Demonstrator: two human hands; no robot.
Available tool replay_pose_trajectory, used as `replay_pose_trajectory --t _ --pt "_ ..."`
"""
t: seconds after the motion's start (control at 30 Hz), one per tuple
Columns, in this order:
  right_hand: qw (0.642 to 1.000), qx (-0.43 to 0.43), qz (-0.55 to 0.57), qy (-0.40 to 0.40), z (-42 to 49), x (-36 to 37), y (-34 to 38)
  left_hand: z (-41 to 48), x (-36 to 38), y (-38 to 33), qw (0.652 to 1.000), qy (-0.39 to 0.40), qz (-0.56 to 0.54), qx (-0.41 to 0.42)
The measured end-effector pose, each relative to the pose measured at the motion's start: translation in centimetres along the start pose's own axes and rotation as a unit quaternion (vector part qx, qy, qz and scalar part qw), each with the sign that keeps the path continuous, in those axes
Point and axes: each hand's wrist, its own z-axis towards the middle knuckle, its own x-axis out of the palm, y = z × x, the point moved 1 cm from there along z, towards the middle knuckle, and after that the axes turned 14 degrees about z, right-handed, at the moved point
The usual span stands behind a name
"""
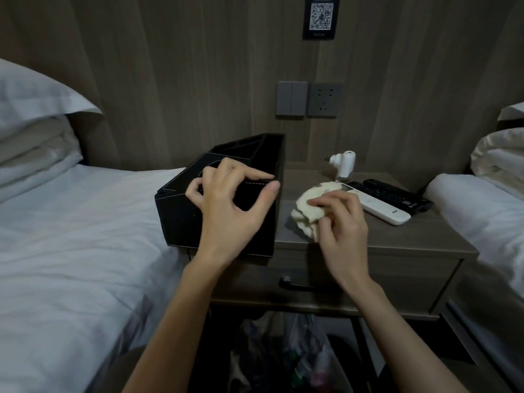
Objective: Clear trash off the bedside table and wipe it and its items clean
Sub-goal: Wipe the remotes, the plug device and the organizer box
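Your left fingers (249,173) curl over the top rim of the black organiser box (181,217) and the thumb presses its near face. So your left hand (229,205) pinches the box, most likely to steady or shift it for wiping. Your right fingers (334,205) are bent round the cream cloth (309,199), and your right hand (340,225) holds it bunched down on the wood.

The left bed (71,222) butts against the bedside table (411,236), which leaves the box little room at that side. The box stands along the table's left edge, its near corner at the front edge. I cannot tell whether its base sits flat or is tipped.

Below the table lies what looks like a rubbish bag (283,358), which suggests the trash is already off the top.

The cloth sits mid-table, just right of the box and near the front edge, well placed for the strip beside it.

2 remotes lie side by side toward the right rear corner, clear of the wiping path: the white remote (380,208) nearer you, the black remote (397,194) behind it. A small white device (345,161) stands at the back edge. These 3 probably need wiping yet.
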Motion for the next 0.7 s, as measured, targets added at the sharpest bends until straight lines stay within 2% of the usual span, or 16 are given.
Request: replay_pose_trajectory --t 0.13,0.23,0.4,0.47,0.57,0.7 --pt "0.999 -0.022 0.037 0.021 -0.3 2.3 1.3 0.8 -2.0 2.2 0.995 -0.046 -0.072 -0.055" --pt "0.996 -0.062 0.058 0.005 -0.4 3.8 2.5 1.9 -3.4 4.8 0.978 -0.082 -0.166 -0.097" --pt "0.985 -0.151 0.089 -0.013 0.2 6.1 4.9 3.2 -4.3 7.9 0.931 -0.048 -0.307 -0.192" --pt "0.98 -0.176 0.091 0.004 0.8 7.2 6.3 3.3 -4.3 8.5 0.929 -0.037 -0.318 -0.185" --pt "0.976 -0.198 0.07 0.059 1.0 9.0 8.1 2.5 -4.2 8.7 0.948 -0.023 -0.286 -0.139" --pt "0.978 -0.186 0.038 0.086 0.6 10.5 8.9 0.3 -3.9 8.3 0.955 -0.03 -0.25 -0.159"
